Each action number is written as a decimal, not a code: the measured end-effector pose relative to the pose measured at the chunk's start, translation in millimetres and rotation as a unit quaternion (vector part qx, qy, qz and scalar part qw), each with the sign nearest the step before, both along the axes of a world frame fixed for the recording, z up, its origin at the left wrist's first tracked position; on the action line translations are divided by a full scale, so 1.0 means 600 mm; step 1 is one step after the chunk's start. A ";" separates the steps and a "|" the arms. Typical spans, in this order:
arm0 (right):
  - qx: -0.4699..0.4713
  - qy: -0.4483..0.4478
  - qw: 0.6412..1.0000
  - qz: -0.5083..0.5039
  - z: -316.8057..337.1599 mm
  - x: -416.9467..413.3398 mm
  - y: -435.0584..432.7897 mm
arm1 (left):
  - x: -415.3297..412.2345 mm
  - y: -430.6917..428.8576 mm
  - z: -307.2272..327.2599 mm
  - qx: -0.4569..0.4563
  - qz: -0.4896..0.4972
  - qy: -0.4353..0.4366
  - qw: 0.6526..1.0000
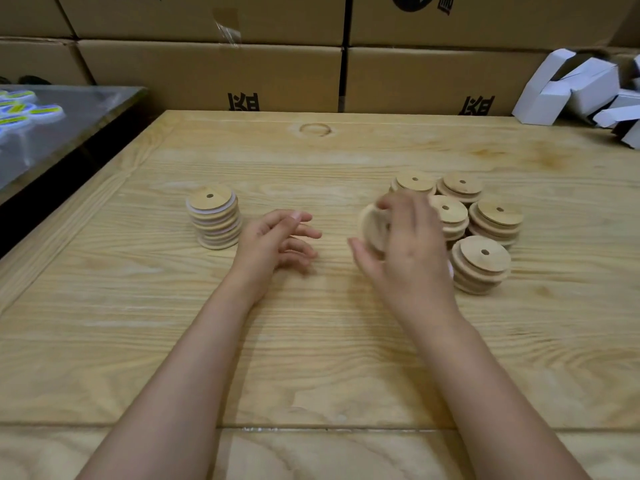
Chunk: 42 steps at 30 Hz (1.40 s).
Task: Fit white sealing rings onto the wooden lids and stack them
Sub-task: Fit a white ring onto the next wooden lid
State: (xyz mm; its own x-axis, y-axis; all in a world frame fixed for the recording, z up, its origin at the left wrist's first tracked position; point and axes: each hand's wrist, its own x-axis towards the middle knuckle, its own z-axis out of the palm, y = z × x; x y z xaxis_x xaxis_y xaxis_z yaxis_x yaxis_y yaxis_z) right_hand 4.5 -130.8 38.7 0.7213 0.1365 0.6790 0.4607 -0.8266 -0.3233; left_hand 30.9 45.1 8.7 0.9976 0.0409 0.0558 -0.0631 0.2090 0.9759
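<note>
While the right hand (405, 244) gripped one lid (372, 230), thumb below and fingers curled over its top edge, the lid stood tilted on edge just above the table (311, 341), blurred, so whether it bore a ring could not be told. The left hand (277, 240) held nothing; its fingers hung loosely curled, spread a little, pointing toward three o'clock at the lid, with a clear gap between the two hands. Whether the left hand touched the wood could not be told.

At nine o'clock of the left hand, just beside it, stood the ringed stack (214, 220), white rings showing between its lids. At two to four o'clock of the right hand five bare stacks (479, 265) clustered close together, the nearest partly hidden behind the fingers.

Open wood lay between the hands and toward six o'clock, crossed by both forearms down to a seam in the tabletop. At twelve o'clock the table ended against boxes (207, 74); at nine o'clock its edge dropped to a dark gap beside a metal surface (86, 109); at two o'clock white cartons (568, 88) lay at the far corner
</note>
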 end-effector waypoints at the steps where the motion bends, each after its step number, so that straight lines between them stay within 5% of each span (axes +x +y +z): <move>1: -0.003 0.011 0.999 0.037 -0.007 -0.004 0.012 | -0.001 -0.002 0.000 -0.021 -0.037 0.010 0.999; 5: -0.029 0.079 0.989 0.118 -0.027 -0.007 0.036 | -0.006 -0.013 -0.006 -0.026 -0.166 0.021 0.986; 10: -0.025 0.113 0.985 0.131 -0.021 -0.005 0.029 | -0.005 -0.019 -0.008 0.006 -0.156 0.031 0.987; 14: -0.110 0.031 0.993 0.013 -0.002 0.005 -0.004 | 0.000 -0.018 -0.009 -0.027 -0.126 0.056 0.990; 20: -0.248 0.175 0.944 -0.133 -0.002 0.020 -0.055 | 0.005 -0.017 -0.012 -0.035 -0.101 0.064 0.992; 25: -0.233 0.223 0.938 -0.128 -0.008 0.025 -0.061 | 0.006 -0.021 -0.012 -0.026 -0.092 0.064 0.993; 42: -0.159 0.158 0.961 -0.164 0.000 0.029 -0.071 | 0.003 -0.025 -0.010 -0.005 -0.090 0.040 0.995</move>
State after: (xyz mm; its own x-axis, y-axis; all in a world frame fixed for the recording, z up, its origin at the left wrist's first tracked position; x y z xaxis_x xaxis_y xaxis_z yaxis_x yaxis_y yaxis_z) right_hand 21.9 -173.7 38.7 0.9243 0.0311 0.3805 0.0795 -0.9905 -0.1124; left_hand 32.4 30.1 2.5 0.9901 -0.1379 -0.0243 0.0543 0.2186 0.9743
